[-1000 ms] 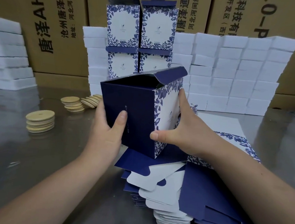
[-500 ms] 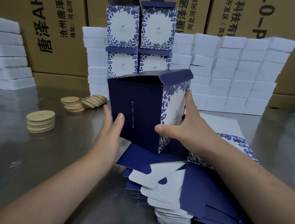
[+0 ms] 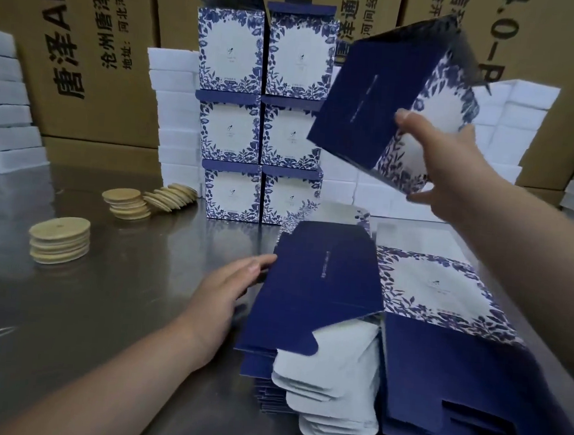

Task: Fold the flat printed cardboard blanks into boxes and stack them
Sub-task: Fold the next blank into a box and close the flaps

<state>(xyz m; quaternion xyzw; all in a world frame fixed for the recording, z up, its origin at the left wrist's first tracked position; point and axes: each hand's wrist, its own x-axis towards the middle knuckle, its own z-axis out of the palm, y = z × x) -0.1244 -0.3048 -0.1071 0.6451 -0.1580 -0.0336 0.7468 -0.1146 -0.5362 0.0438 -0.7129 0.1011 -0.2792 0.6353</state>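
Observation:
My right hand (image 3: 453, 175) grips a folded navy and floral box (image 3: 366, 110) by its lower right corner, holding it tilted in the air to the right of the stack of finished boxes (image 3: 263, 112). That stack stands two wide and three high at the back of the table. My left hand (image 3: 224, 294) lies with straight fingers against the left edge of the pile of flat blanks (image 3: 341, 290) in front of me. The top blank shows a navy panel and a white floral panel.
Stacks of round wooden discs (image 3: 59, 240) sit on the steel table (image 3: 117, 307) to the left. White foam blocks (image 3: 512, 132) are piled behind the boxes and at far left. Brown shipping cartons (image 3: 86, 47) form the back wall.
My right hand lifted the folded box up and to the right, off the blank pile. My left hand let go of the box and dropped to the left edge of the flat blanks.

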